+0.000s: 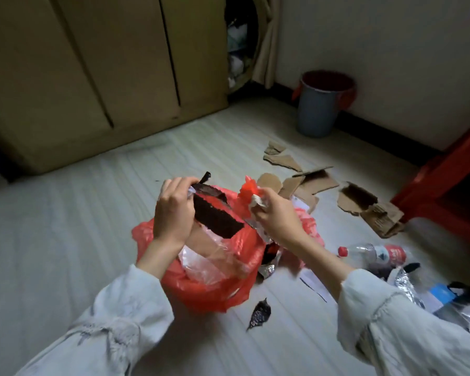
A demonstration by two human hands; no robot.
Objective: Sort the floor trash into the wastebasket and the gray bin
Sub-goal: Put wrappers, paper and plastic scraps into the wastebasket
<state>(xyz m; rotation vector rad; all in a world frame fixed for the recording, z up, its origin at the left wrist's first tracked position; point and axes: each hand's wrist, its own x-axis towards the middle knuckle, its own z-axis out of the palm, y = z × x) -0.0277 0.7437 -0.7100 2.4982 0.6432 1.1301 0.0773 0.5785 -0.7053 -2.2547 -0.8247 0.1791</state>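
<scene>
Both hands are closed on trash: a black foam piece [217, 217] is gripped by the left hand [173, 213], crumpled paper [257, 201] is pinched by the right hand [276, 215]. Directly beneath the fingers, clear plastic is contained in a red bag [215, 280]. Beyond the right fingers, the gray bin [320, 109] is stood well apart.

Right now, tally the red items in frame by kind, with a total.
Red plastic bag gripped by both hands: 1
Red liner in the gray bin: 1
Red-capped clear plastic bottle: 1
Red furniture frame at the right edge: 1
Total: 4
</scene>
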